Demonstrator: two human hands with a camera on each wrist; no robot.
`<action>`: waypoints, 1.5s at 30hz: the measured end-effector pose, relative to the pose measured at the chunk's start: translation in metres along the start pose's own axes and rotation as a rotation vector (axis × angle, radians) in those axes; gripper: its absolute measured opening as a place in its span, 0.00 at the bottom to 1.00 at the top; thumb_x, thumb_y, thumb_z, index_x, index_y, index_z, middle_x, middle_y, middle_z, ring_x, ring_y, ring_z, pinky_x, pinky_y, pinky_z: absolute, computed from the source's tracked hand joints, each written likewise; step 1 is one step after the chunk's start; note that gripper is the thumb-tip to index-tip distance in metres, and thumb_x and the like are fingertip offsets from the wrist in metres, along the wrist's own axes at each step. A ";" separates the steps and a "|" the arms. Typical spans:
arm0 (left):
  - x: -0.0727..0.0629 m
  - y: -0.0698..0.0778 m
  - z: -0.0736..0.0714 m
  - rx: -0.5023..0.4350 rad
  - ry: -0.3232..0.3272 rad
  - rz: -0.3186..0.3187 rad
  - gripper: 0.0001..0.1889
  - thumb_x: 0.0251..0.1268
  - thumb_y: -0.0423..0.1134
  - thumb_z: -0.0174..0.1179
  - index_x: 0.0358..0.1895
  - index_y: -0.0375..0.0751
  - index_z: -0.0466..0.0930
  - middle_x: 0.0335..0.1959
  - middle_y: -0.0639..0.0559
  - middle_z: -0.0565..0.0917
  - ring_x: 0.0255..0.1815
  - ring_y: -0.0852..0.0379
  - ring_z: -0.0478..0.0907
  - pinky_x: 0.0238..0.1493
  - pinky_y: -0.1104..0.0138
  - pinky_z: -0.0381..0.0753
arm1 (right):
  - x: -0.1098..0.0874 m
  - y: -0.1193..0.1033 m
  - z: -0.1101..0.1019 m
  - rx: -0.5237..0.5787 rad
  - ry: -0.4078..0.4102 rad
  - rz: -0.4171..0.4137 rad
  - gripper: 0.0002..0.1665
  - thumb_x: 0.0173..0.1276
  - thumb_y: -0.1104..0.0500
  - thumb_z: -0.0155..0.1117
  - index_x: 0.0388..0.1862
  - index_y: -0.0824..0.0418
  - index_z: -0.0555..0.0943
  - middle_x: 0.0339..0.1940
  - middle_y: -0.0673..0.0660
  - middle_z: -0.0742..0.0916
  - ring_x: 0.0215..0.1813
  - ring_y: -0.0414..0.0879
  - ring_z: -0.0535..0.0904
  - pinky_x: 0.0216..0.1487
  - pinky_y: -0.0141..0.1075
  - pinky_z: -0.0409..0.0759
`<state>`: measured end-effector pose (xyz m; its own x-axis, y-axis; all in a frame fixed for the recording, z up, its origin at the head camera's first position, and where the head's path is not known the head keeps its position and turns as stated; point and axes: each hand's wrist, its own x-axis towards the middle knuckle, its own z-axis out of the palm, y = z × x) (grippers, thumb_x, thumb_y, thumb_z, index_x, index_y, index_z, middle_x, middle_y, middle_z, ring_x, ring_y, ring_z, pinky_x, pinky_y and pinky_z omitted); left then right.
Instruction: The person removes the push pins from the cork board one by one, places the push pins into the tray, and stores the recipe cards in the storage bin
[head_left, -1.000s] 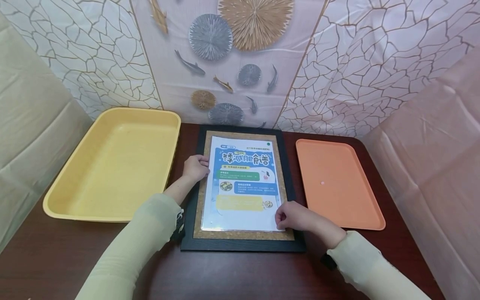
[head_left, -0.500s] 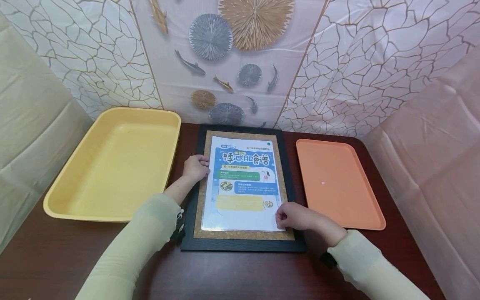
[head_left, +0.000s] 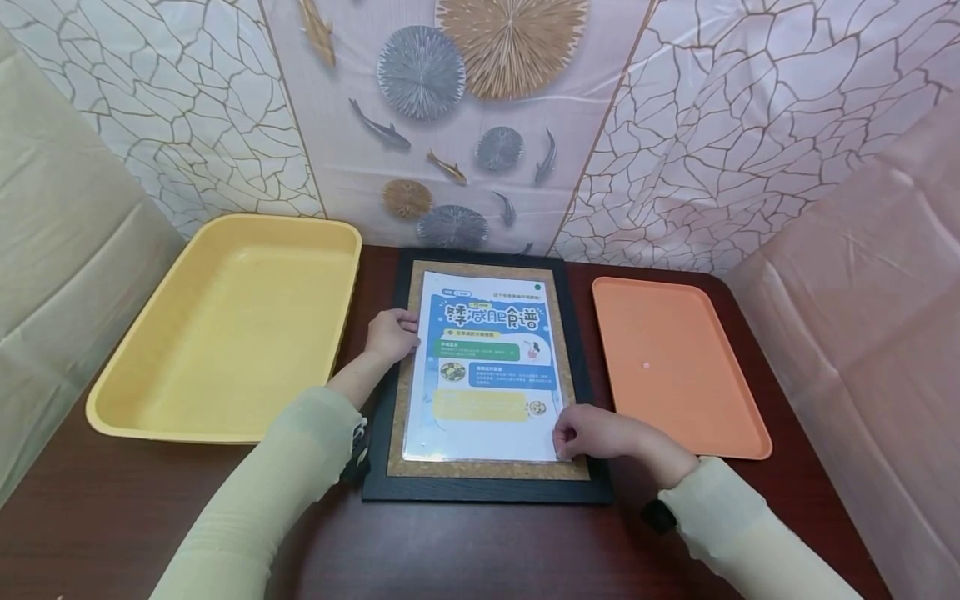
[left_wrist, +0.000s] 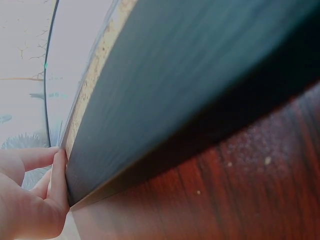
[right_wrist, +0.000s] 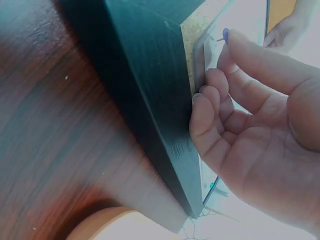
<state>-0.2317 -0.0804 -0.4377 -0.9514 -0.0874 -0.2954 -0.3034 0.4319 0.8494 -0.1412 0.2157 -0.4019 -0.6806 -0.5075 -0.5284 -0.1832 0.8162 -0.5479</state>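
Note:
A glossy printed sheet (head_left: pixel 480 437) with blue, green and yellow blocks lies on a cork board (head_left: pixel 487 471) with a black frame (head_left: pixel 487 490). My right hand (head_left: pixel 600 432) is at the sheet's lower right corner. In the right wrist view, its thumb and forefinger pinch a purple-headed pushpin (right_wrist: pixel 226 36), its thin needle pointing at the sheet; whether the tip touches cannot be told. The other fingers curl loosely by the frame. My left hand (head_left: pixel 392 335) rests its fingertips at the sheet's left edge, over the frame. A green pin (head_left: pixel 537 287) is at the upper right corner.
To the left stands a deep yellow tray (head_left: pixel 225 437). On the right lies a shallow orange tray (head_left: pixel 667 333) with a small pale speck (head_left: pixel 646 365) on it. Patterned cloth (head_left: pixel 675 167) hangs behind the dark red wooden table (head_left: pixel 480 550).
My right hand has shifted very slightly to the right, with its wrist turned a little. The left hand, sheet and board look the same.

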 end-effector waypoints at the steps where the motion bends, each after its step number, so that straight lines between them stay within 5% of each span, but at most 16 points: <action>1: 0.000 0.000 0.000 0.000 0.000 0.000 0.22 0.62 0.30 0.58 0.60 0.36 0.71 0.51 0.40 0.79 0.49 0.46 0.80 0.53 0.61 0.80 | -0.001 0.001 -0.001 0.009 -0.003 -0.011 0.10 0.61 0.66 0.62 0.20 0.62 0.77 0.17 0.48 0.71 0.23 0.40 0.67 0.25 0.27 0.64; 6: 0.000 0.000 0.000 0.000 -0.002 0.000 0.22 0.61 0.30 0.58 0.60 0.36 0.71 0.51 0.40 0.79 0.49 0.46 0.80 0.52 0.61 0.80 | -0.006 0.009 -0.005 0.044 0.040 -0.032 0.07 0.64 0.63 0.60 0.26 0.61 0.79 0.22 0.49 0.75 0.29 0.41 0.71 0.31 0.29 0.67; 14: 0.000 0.001 0.000 0.003 -0.002 -0.003 0.22 0.61 0.31 0.58 0.60 0.36 0.71 0.51 0.40 0.79 0.49 0.46 0.80 0.52 0.62 0.80 | -0.025 0.033 -0.025 0.097 0.228 0.040 0.07 0.66 0.60 0.58 0.32 0.62 0.80 0.31 0.53 0.82 0.35 0.44 0.73 0.38 0.34 0.71; 25: 0.002 0.000 0.000 -0.003 0.001 -0.002 0.22 0.62 0.30 0.58 0.60 0.36 0.71 0.51 0.39 0.79 0.49 0.46 0.80 0.53 0.61 0.80 | -0.042 0.079 -0.054 0.169 0.406 0.238 0.15 0.68 0.59 0.55 0.39 0.72 0.80 0.36 0.62 0.83 0.36 0.47 0.74 0.36 0.36 0.75; 36: 0.002 -0.001 0.000 -0.005 -0.002 -0.007 0.22 0.61 0.30 0.58 0.60 0.36 0.71 0.52 0.40 0.79 0.49 0.46 0.80 0.53 0.61 0.80 | -0.039 0.119 -0.069 0.152 0.447 0.443 0.17 0.68 0.57 0.55 0.40 0.72 0.80 0.33 0.58 0.80 0.36 0.47 0.70 0.34 0.33 0.66; 45: 0.000 0.000 0.000 -0.006 0.001 -0.006 0.22 0.62 0.30 0.58 0.60 0.37 0.71 0.52 0.40 0.79 0.49 0.46 0.80 0.53 0.61 0.80 | -0.027 0.131 -0.073 0.167 0.506 0.490 0.13 0.67 0.61 0.55 0.37 0.74 0.79 0.25 0.54 0.75 0.30 0.45 0.68 0.31 0.32 0.66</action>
<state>-0.2315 -0.0806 -0.4374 -0.9497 -0.0910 -0.2996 -0.3091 0.4261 0.8503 -0.1987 0.3559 -0.4121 -0.9093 0.1286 -0.3959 0.3103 0.8434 -0.4387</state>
